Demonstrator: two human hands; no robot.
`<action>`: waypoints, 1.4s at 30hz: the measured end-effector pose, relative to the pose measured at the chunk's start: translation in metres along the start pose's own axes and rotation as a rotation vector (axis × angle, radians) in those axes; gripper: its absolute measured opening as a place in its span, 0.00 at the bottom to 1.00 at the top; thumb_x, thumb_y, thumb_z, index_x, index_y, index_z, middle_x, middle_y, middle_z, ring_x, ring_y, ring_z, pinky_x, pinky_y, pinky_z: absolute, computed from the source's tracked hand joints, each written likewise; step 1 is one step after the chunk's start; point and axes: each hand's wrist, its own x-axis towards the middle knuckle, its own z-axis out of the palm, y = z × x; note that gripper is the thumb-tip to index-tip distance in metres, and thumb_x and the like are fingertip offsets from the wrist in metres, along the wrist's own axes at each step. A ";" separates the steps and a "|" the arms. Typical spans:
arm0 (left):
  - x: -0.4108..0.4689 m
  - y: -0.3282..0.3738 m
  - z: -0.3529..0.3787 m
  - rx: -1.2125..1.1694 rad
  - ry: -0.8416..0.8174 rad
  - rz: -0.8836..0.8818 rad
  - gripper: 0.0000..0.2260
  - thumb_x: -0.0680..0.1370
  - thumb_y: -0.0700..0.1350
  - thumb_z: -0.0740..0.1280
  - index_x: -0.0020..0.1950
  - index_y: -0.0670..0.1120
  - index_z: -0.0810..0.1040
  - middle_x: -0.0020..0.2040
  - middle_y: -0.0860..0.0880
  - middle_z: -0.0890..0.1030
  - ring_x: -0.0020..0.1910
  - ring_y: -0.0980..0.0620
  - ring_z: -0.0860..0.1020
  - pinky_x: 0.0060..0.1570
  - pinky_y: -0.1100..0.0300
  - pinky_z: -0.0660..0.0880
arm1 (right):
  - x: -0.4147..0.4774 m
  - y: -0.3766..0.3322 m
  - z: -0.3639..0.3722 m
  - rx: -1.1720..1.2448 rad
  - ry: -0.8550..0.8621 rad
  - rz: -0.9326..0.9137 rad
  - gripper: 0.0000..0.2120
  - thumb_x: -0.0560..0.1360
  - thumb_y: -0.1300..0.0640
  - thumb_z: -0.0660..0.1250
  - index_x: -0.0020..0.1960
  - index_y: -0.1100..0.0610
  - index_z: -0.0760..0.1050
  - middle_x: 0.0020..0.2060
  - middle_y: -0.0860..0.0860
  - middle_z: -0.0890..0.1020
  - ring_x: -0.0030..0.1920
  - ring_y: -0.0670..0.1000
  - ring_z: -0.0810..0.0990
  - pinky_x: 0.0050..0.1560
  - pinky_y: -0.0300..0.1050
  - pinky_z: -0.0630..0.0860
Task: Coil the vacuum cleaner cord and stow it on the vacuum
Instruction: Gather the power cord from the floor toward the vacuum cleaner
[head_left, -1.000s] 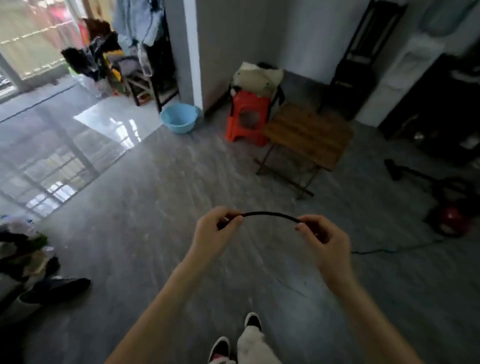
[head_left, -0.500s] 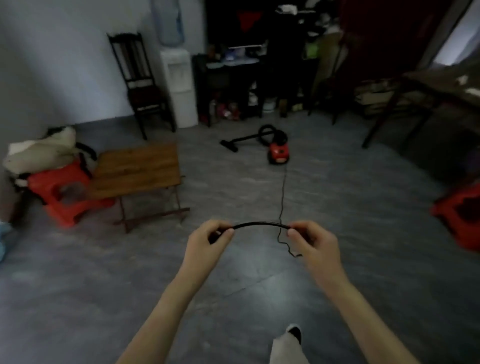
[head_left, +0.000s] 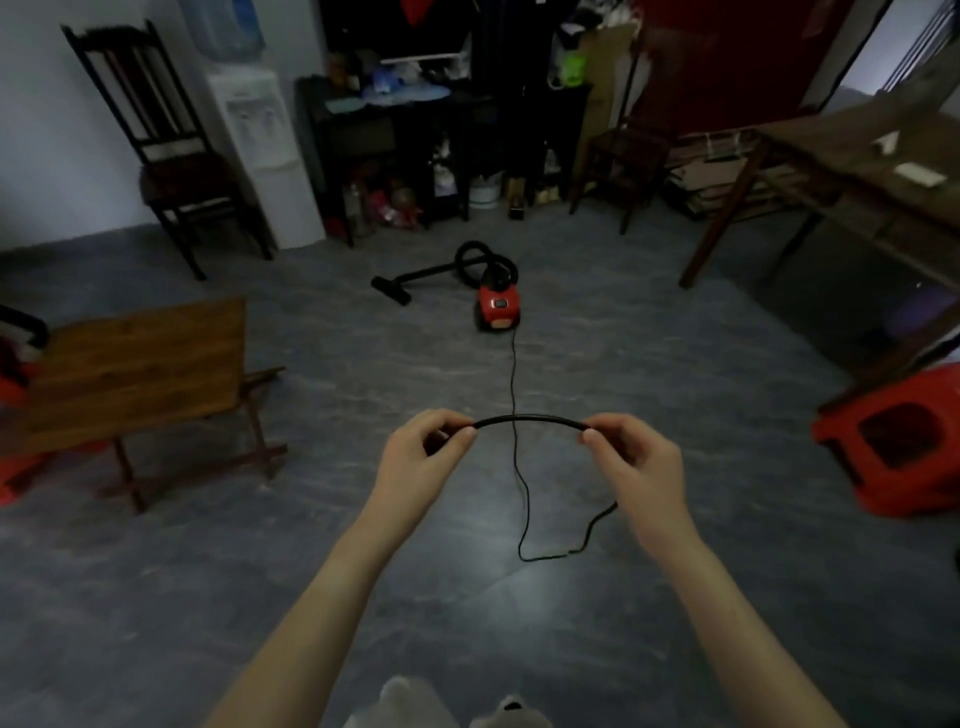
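A small red vacuum cleaner (head_left: 498, 306) sits on the grey floor straight ahead, its black hose and nozzle (head_left: 415, 275) lying to its left. A thin black cord (head_left: 514, 374) runs from the vacuum toward me, loops on the floor and rises to my right hand. My left hand (head_left: 421, 457) and my right hand (head_left: 634, 462) each pinch one end of a short arched stretch of the cord, held level in front of me. The plug end is hidden in my left hand.
A low wooden folding table (head_left: 140, 364) stands at the left with a red stool behind it. Another red stool (head_left: 904, 447) is at the right, under a long wooden table (head_left: 852, 171). A dark chair (head_left: 166, 156), a water dispenser (head_left: 265, 156) and cluttered shelves line the far wall.
My view has swung right from the window side to face the vacuum. Both hands keep the same grip on the cord, and more cord now shows looping on the floor.
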 end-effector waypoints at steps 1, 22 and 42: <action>0.016 0.002 0.008 -0.008 -0.001 -0.009 0.04 0.76 0.44 0.69 0.44 0.51 0.82 0.41 0.55 0.81 0.38 0.61 0.77 0.39 0.71 0.70 | 0.018 0.002 -0.007 -0.004 -0.005 -0.003 0.05 0.75 0.64 0.69 0.47 0.55 0.81 0.39 0.48 0.84 0.44 0.44 0.83 0.45 0.34 0.77; 0.489 -0.032 0.049 -0.072 -0.055 0.000 0.04 0.76 0.44 0.69 0.45 0.53 0.82 0.41 0.55 0.81 0.38 0.57 0.77 0.40 0.66 0.72 | 0.486 0.026 0.040 -0.094 0.038 -0.064 0.06 0.75 0.64 0.69 0.48 0.55 0.82 0.42 0.47 0.84 0.46 0.45 0.83 0.48 0.35 0.78; 0.821 -0.051 0.130 -0.118 0.266 -0.147 0.03 0.76 0.44 0.68 0.46 0.49 0.82 0.38 0.43 0.80 0.36 0.51 0.76 0.41 0.53 0.74 | 0.901 0.059 0.053 -0.118 -0.303 -0.165 0.05 0.76 0.61 0.68 0.50 0.54 0.81 0.44 0.48 0.84 0.47 0.45 0.82 0.49 0.36 0.78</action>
